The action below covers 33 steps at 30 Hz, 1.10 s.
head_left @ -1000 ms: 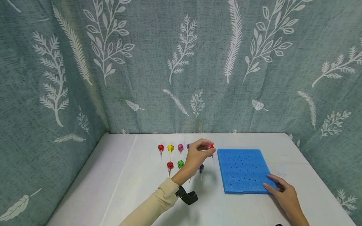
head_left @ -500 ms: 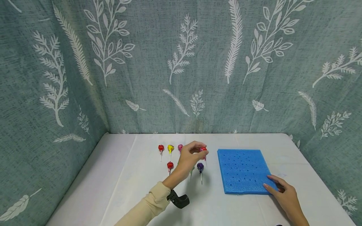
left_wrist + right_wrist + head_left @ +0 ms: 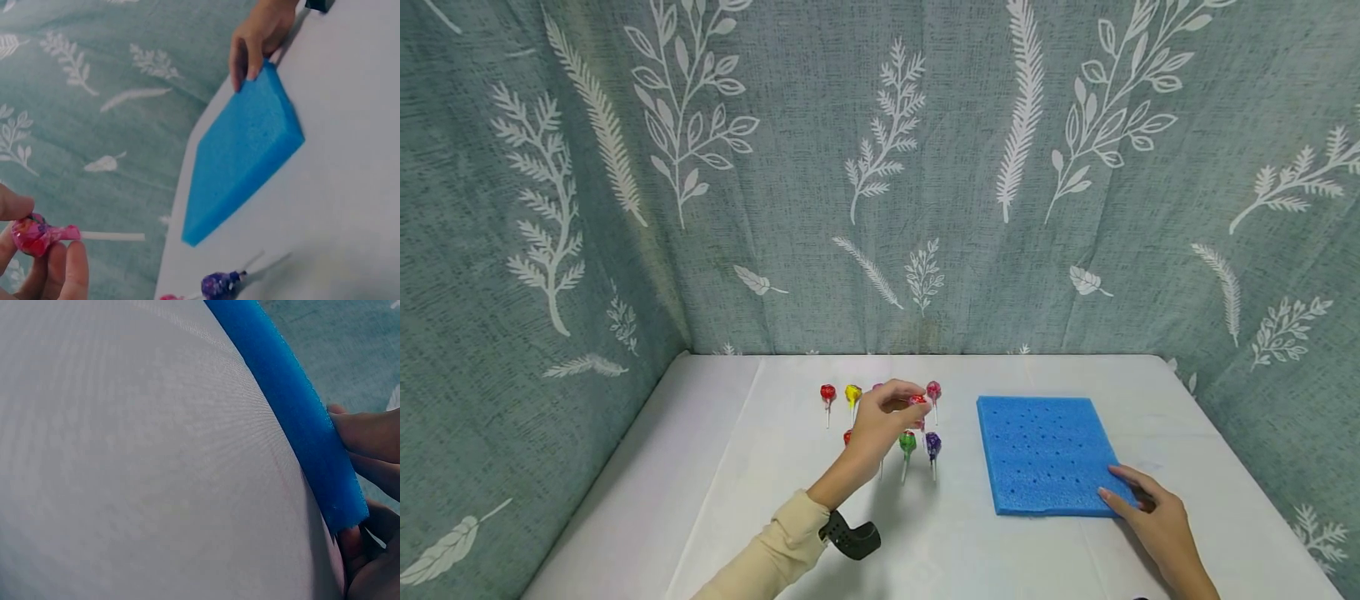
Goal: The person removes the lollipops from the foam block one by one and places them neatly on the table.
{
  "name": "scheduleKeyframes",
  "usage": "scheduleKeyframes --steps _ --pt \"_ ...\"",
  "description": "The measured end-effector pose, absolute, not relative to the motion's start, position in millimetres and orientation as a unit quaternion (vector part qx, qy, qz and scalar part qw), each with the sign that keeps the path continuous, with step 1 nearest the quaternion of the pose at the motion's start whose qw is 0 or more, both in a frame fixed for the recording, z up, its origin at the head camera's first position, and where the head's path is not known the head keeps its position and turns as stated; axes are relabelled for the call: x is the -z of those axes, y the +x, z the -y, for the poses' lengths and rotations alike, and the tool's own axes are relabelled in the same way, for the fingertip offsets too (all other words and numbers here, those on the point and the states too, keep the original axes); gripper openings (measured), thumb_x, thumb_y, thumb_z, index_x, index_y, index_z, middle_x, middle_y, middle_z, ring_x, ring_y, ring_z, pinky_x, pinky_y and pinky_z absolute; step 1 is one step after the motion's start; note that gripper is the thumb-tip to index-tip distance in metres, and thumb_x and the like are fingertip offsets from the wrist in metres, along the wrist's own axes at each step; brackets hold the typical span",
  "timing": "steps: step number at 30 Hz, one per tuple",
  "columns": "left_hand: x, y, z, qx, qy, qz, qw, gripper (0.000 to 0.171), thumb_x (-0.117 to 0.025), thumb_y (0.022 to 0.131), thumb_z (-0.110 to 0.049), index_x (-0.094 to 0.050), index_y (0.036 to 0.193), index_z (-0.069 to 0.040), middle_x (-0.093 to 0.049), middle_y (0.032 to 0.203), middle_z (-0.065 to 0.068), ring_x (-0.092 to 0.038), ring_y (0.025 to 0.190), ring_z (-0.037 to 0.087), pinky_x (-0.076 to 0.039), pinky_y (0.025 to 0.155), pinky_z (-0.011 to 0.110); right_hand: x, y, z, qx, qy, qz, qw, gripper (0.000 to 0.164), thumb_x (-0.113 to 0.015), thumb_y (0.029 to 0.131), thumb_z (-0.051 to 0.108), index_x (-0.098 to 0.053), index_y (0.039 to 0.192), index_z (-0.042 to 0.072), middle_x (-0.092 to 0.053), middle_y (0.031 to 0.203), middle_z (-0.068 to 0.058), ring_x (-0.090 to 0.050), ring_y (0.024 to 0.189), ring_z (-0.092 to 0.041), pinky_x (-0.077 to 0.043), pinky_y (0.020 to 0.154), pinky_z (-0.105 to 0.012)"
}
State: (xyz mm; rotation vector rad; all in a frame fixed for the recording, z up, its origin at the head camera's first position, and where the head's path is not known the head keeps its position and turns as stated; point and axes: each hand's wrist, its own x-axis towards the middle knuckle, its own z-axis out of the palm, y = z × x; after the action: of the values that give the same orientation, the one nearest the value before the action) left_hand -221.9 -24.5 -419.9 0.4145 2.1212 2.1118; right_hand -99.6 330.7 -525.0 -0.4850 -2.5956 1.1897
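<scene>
My left hand [image 3: 874,421] pinches a red and pink wrapped lollipop [image 3: 36,237] by its head, raised over the rows of lollipops. In the left wrist view its white stick points right. Around and below that hand lie a yellow lollipop [image 3: 853,392], a pink lollipop [image 3: 933,389], a green lollipop [image 3: 907,442] and a purple lollipop [image 3: 933,445]. Others are partly covered by the hand. My right hand [image 3: 1163,518] grips the near right corner of a blue foam board [image 3: 1043,467] dotted with small holes; the right wrist view shows fingers on two sides of its edge.
A red lollipop [image 3: 827,392] lies at the left end of the back row. The white-covered table [image 3: 752,500] meets a green leaf-patterned curtain [image 3: 925,183] at the back and sides. A black wristband [image 3: 850,536] hangs at my left wrist.
My left hand has moved left with the lollipop, away from the foam board, uncovering the pink, green and purple lollipops on the right. My right hand and the board stay put.
</scene>
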Motion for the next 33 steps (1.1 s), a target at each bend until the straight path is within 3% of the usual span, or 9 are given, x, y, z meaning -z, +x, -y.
scheduleKeyframes --steps 7,17,23,29,33 --pt "421 -220 38 -0.704 0.125 -0.696 0.063 0.022 -0.072 0.083 -0.012 -0.067 0.103 -0.002 -0.064 0.095 0.011 -0.064 0.081 0.018 -0.056 0.070 0.031 526 -100 -331 -0.410 -0.163 0.889 0.124 0.057 -0.070 0.084 0.041 -0.059 0.127 0.006 -0.051 0.133 -0.020 -0.047 0.109 -0.019 -0.034 0.073 -0.005" --pt "422 -221 52 -0.697 0.096 -0.708 0.056 0.021 -0.073 0.083 -0.012 -0.068 0.102 -0.004 -0.064 0.096 0.009 -0.063 0.081 0.019 -0.056 0.071 0.034 524 -99 -330 -0.414 -0.164 0.887 0.120 0.058 -0.069 0.085 0.041 -0.057 0.128 0.004 -0.050 0.133 -0.023 -0.047 0.115 -0.034 -0.034 0.072 -0.005" --pt "422 -221 58 -0.699 0.092 -0.708 0.050 0.022 -0.071 0.084 -0.010 -0.068 0.104 -0.002 -0.062 0.099 0.012 -0.063 0.088 0.030 -0.055 0.073 0.039 522 -98 -331 -0.423 -0.162 0.883 0.119 0.058 -0.070 0.085 0.040 -0.057 0.128 0.003 -0.049 0.134 -0.023 -0.046 0.120 -0.040 -0.031 0.072 -0.002" --pt "423 -223 68 -0.694 0.072 -0.715 0.048 0.021 -0.073 0.082 -0.012 -0.069 0.102 -0.005 -0.064 0.096 0.009 -0.065 0.080 0.024 -0.053 0.060 0.028 524 -99 -331 -0.419 -0.167 0.884 0.120 0.060 -0.070 0.084 0.041 -0.057 0.128 0.003 -0.049 0.134 -0.024 -0.046 0.120 -0.040 -0.031 0.071 -0.002" --pt "426 -225 76 -0.694 0.059 -0.716 0.041 0.020 -0.073 0.082 -0.011 -0.069 0.100 -0.004 -0.064 0.094 0.009 -0.064 0.082 0.023 -0.056 0.068 0.035 527 -101 -331 -0.415 -0.168 0.885 0.125 0.059 -0.070 0.084 0.041 -0.057 0.127 0.003 -0.050 0.133 -0.023 -0.048 0.117 -0.036 -0.033 0.072 -0.006"
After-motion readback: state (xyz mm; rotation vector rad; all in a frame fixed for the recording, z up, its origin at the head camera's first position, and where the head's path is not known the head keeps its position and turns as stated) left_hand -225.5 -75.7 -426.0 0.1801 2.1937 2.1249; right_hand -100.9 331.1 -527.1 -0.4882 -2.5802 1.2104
